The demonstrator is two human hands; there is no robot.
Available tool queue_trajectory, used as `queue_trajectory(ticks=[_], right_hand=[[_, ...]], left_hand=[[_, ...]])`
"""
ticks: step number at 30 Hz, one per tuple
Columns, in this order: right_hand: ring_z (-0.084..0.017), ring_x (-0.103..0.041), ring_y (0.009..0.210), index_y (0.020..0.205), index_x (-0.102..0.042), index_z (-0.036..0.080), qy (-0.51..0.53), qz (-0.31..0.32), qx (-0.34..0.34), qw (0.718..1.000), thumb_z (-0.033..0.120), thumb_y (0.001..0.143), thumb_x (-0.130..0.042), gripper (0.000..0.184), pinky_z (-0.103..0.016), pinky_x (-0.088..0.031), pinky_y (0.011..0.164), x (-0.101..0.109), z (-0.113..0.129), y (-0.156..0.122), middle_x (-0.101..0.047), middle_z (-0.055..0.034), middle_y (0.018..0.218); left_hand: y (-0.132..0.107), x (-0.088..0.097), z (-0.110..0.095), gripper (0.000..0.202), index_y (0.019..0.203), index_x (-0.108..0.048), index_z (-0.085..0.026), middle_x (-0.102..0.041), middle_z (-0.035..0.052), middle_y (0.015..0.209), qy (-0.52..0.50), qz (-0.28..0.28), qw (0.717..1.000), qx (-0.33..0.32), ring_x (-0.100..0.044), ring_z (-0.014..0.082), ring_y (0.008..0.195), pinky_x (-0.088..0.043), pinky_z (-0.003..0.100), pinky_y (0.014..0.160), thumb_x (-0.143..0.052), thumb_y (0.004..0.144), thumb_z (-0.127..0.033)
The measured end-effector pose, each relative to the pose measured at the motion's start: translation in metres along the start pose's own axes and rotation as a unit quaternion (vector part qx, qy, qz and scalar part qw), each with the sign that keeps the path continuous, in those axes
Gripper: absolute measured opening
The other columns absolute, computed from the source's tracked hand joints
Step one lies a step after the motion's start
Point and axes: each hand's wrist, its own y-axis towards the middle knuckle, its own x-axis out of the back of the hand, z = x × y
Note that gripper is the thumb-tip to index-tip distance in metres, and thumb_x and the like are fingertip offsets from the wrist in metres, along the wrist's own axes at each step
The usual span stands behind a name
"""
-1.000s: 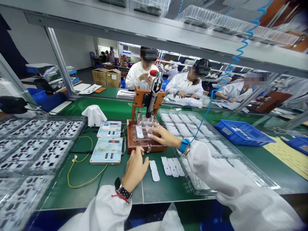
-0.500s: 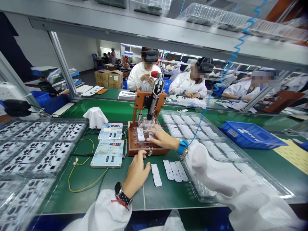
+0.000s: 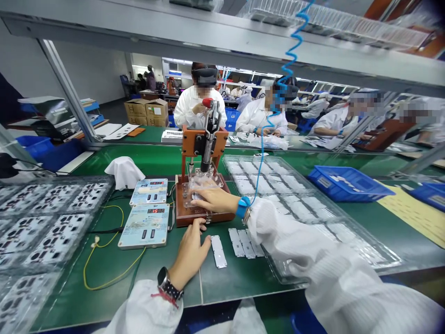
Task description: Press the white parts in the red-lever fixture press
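Note:
A brown press fixture [image 3: 184, 215] with an orange frame and a red-knobbed lever [image 3: 208, 123] stands on the green bench. My right hand [image 3: 213, 198] lies over its clear top plate [image 3: 187, 192], fingers flat on the white parts beneath. My left hand [image 3: 190, 248] rests on the mat just in front of the fixture, fingers loosely curled, its fingertips touching the fixture's front edge. Beside that hand lies one white flat strip [image 3: 219, 251], and three more white strips [image 3: 246, 242] lie to its right. A blue wrist strap [image 3: 242, 207] with a coiled blue cord is on my right wrist.
Two timer boxes [image 3: 144, 225] with red digits sit left of the fixture, with a yellow wire [image 3: 104, 278] looping off. Clear trays of parts [image 3: 41, 222] fill the left; a clear tray of white strips [image 3: 299, 208] lies right. Blue bin [image 3: 347, 183] far right. People work opposite.
The view has shifted, so everything sits a little further left. My right hand has slid leftward across the fixture's clear plate. My left hand stays in front of the fixture.

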Motion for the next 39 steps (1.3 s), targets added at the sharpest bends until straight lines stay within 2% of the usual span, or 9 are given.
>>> queue_trajectory(ticks=[5,9,14,17,21,26,29,34,39], right_hand=[[-0.027,-0.049,0.114,0.126,-0.050,0.018,-0.014,-0.040,-0.009,0.999,0.046,0.093,-0.041,0.044,-0.045,-0.035,0.099,-0.005,-0.005,0.002,-0.058,-0.0124,0.121],[-0.030,-0.039,0.120,0.121,-0.053,0.017,-0.092,-0.090,-0.023,0.991,0.047,0.091,-0.044,0.043,-0.050,-0.031,0.101,-0.004,-0.009,-0.025,-0.050,-0.0157,0.126],[-0.030,-0.042,0.111,0.117,-0.053,0.018,-0.110,-0.119,-0.194,0.967,0.045,0.091,-0.044,0.039,-0.047,-0.040,0.093,0.000,0.005,-0.117,-0.047,-0.0164,0.120],[-0.030,-0.049,0.095,0.112,-0.056,0.019,-0.124,-0.072,-0.334,0.932,0.048,0.091,-0.041,0.038,-0.047,-0.045,0.081,-0.004,0.018,-0.180,-0.054,-0.0149,0.105],[-0.031,-0.052,0.088,0.113,-0.058,0.019,-0.130,-0.014,-0.390,0.911,0.052,0.089,-0.041,0.044,-0.048,-0.047,0.075,-0.010,0.030,-0.230,-0.058,-0.0158,0.101],[-0.028,-0.051,0.103,0.120,-0.055,0.025,0.001,-0.018,-0.387,0.922,0.055,0.092,-0.035,0.046,-0.043,-0.045,0.087,-0.001,0.033,-0.234,-0.056,-0.0096,0.118],[-0.027,-0.051,0.104,0.114,-0.059,0.024,0.069,0.029,-0.379,0.923,0.057,0.090,-0.037,0.047,-0.041,-0.044,0.089,0.006,0.032,-0.229,-0.059,-0.0077,0.115],[-0.030,-0.055,0.103,0.119,-0.057,0.018,0.106,0.099,-0.423,0.894,0.062,0.088,-0.037,0.058,-0.043,-0.044,0.088,0.011,0.033,-0.226,-0.062,-0.0120,0.112],[-0.033,-0.049,0.115,0.128,-0.052,0.016,0.082,0.079,-0.437,0.892,0.062,0.088,-0.034,0.064,-0.046,-0.041,0.095,0.017,0.030,-0.223,-0.057,-0.0127,0.124]], left_hand=[[0.001,0.000,0.003,0.028,0.108,-0.044,-0.021,-0.058,0.0063,0.098,-0.014,-0.011,1.000,-0.011,-0.056,0.0216,0.094,-0.045,0.040,0.086,-0.047,0.080,-0.022],[0.002,0.001,0.006,0.030,0.110,-0.046,-0.020,-0.059,0.0067,0.099,-0.028,-0.005,1.000,-0.003,-0.056,0.0212,0.090,-0.045,0.040,0.086,-0.047,0.080,-0.026],[0.001,0.000,0.004,0.033,0.111,-0.048,-0.019,-0.060,0.0090,0.101,-0.041,0.028,0.999,0.011,-0.056,0.0231,0.091,-0.046,0.041,0.082,-0.046,0.080,-0.032],[0.000,-0.002,0.002,0.033,0.110,-0.049,-0.021,-0.061,0.0083,0.101,-0.042,0.047,0.998,0.013,-0.057,0.0228,0.091,-0.046,0.040,0.081,-0.046,0.079,-0.032],[-0.001,-0.005,0.004,0.032,0.109,-0.050,-0.021,-0.061,0.0075,0.101,-0.033,0.052,0.998,0.005,-0.057,0.0221,0.090,-0.046,0.039,0.082,-0.046,0.079,-0.033],[0.000,-0.004,0.008,0.030,0.106,-0.053,-0.022,-0.062,0.0072,0.101,-0.027,0.050,0.998,-0.005,-0.058,0.0225,0.090,-0.048,0.037,0.077,-0.045,0.080,-0.035],[0.000,-0.003,0.007,0.030,0.103,-0.055,-0.021,-0.063,0.0072,0.100,-0.025,0.049,0.998,-0.005,-0.059,0.0223,0.089,-0.048,0.036,0.076,-0.045,0.079,-0.035],[0.002,-0.001,0.004,0.030,0.103,-0.056,-0.021,-0.062,0.0077,0.103,-0.015,0.064,0.998,0.001,-0.058,0.0224,0.090,-0.047,0.038,0.080,-0.043,0.079,-0.035],[0.003,0.000,0.001,0.031,0.102,-0.057,-0.020,-0.062,0.0077,0.099,-0.008,0.063,0.998,0.007,-0.059,0.0223,0.087,-0.047,0.036,0.075,-0.043,0.079,-0.037]])
